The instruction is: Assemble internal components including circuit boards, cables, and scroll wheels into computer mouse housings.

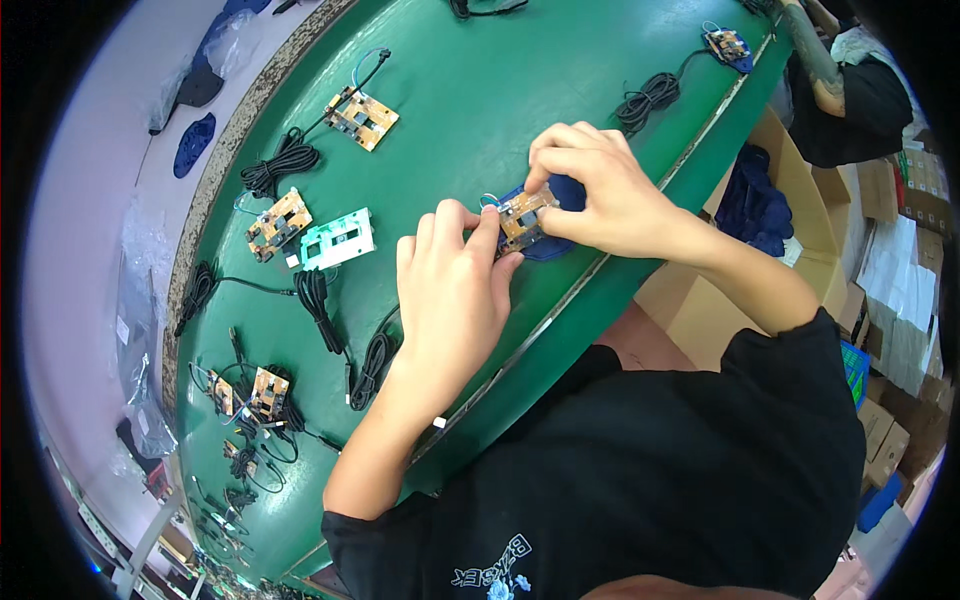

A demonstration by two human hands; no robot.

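Near the front edge of the green work surface (470, 120), a tan circuit board (522, 222) sits over a dark blue shell-like piece (568, 190). My left hand (450, 285) holds the board's left edge between thumb and fingers. From the right, my right hand (605, 195) pinches the board's opposite edge with its thumb and curled fingers. A short light-blue wire (489, 198) loops at the board's upper left corner. Fingers cover parts of the board, and whether it is seated in the blue piece I cannot tell.
Left of my hands lie a white-and-green board (338, 240), tan boards (278, 225) (362, 118) and coiled black cables (282, 165). More wired boards (268, 392) cluster at lower left. Another assembly (728, 45) lies far right. Beyond the edge stand a cardboard box (815, 215) and a co-worker (850, 95).
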